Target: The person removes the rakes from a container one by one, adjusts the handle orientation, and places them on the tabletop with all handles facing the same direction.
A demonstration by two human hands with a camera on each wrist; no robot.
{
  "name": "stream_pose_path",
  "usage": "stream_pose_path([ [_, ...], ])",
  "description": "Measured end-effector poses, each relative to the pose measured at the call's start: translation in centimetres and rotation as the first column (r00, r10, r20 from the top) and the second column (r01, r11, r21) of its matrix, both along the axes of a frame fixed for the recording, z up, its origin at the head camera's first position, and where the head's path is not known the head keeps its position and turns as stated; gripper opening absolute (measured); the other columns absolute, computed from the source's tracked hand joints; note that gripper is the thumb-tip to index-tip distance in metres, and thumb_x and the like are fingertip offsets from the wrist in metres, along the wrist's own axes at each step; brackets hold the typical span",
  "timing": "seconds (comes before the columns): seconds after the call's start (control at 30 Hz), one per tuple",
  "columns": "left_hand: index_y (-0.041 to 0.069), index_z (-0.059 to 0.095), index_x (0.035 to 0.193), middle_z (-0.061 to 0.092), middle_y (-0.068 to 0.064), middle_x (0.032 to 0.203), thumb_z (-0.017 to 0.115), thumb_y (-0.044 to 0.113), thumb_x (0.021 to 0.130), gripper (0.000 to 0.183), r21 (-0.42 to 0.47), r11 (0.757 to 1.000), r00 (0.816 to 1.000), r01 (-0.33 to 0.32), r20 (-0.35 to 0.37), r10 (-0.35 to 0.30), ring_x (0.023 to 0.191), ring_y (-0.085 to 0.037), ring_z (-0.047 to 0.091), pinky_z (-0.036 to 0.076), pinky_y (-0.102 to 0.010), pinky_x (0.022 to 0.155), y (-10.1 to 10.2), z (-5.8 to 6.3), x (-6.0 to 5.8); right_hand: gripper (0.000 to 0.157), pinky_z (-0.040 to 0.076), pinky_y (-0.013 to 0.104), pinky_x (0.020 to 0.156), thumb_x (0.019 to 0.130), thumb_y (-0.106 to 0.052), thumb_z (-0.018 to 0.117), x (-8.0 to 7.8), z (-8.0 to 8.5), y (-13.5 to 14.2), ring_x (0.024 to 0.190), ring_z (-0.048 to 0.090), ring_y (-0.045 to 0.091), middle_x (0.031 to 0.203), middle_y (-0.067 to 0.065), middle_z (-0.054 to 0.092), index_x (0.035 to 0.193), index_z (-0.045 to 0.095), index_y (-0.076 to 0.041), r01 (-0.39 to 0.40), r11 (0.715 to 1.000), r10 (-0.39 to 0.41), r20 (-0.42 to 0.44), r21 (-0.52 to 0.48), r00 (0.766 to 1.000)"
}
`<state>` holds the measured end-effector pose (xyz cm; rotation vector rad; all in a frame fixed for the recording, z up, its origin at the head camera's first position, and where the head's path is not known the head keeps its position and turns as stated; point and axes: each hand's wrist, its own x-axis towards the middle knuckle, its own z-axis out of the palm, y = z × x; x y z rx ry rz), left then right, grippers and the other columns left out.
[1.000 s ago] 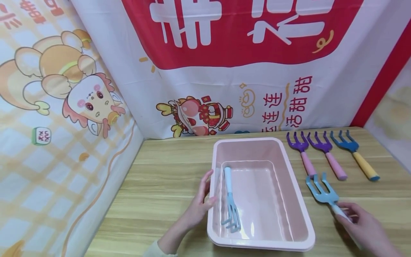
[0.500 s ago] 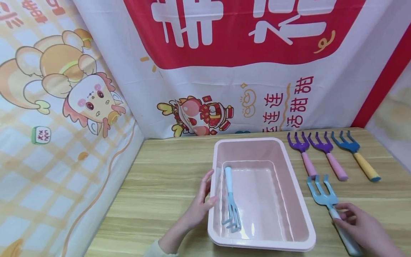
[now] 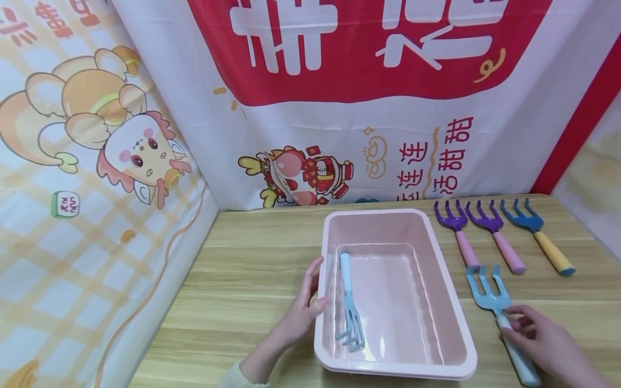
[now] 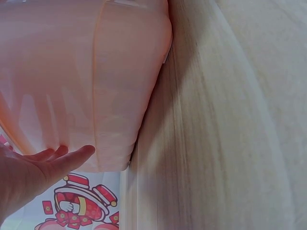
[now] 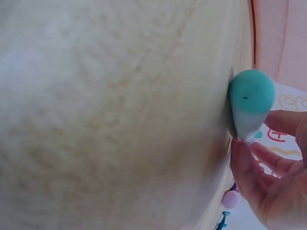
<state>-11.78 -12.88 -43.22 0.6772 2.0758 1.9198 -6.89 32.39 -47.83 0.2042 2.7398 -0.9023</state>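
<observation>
In the head view my right hand (image 3: 545,339) pinches the pale handle of a light blue garden hand fork (image 3: 492,299) at the lower right. The fork lies on the table with its tines pointing away from me. In the right wrist view, thumb and fingers flank the handle, whose teal end (image 5: 252,91) faces the camera. My left hand (image 3: 302,307) touches the left side of a pink plastic bin (image 3: 395,369), fingers extended along its outer wall, as the left wrist view also shows. Inside the bin, along its left wall, lies a light blue hand rake (image 3: 346,291) with bent tines.
Right of the bin, two purple forks with pink handles (image 3: 458,234) (image 3: 496,234) and a blue fork with a yellow handle (image 3: 540,234) lie in a row. A printed cloth (image 3: 291,124) hangs behind the wooden table (image 3: 242,258).
The held fork has turned slightly on the table: its tines have shifted a little right and its handle end has swung left into view. The left hand and bin stay put.
</observation>
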Motion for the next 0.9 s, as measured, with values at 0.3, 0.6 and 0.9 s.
stream_pose_path([
  [0.3,0.028,0.01,0.155,0.023,-0.029,0.15,0.055,0.025,0.091,0.078,-0.002,1.0,1.0,-0.009,0.01,0.009,0.131,-0.047,0.031,0.046,-0.051,0.094,0.0,0.0,0.0,0.05,0.051,0.036,0.059,0.094,-0.031,0.064,-0.7,2.7,-0.1,0.083,0.064,0.032,0.097,0.017,0.065,0.124,0.053,0.008,-0.017,1.0,0.018,-0.195,0.008,0.981],
  [0.6,0.027,0.009,0.155,0.024,-0.029,0.149,0.055,0.026,0.091,0.078,-0.002,1.0,1.0,-0.008,0.015,0.008,0.13,-0.047,0.032,0.048,-0.052,0.093,0.0,0.0,0.0,0.038,0.049,0.022,0.053,0.088,-0.015,0.072,-2.1,6.1,-2.3,0.077,0.063,0.026,0.098,0.022,0.065,0.116,0.059,0.008,-0.066,0.998,0.047,-0.475,-0.023,0.879],
  [0.9,0.029,0.01,0.154,0.026,-0.029,0.149,0.054,0.027,0.093,0.076,-0.031,1.0,1.0,-0.007,-0.004,0.007,0.13,-0.046,0.034,0.047,-0.05,0.094,-0.1,-0.1,-0.1,0.038,0.05,0.023,0.058,0.089,-0.018,0.071,-4.3,10.6,-4.3,0.083,0.055,-0.006,0.12,0.023,0.062,0.123,0.061,-0.003,-0.237,0.97,0.175,-0.54,-0.047,0.823],
])
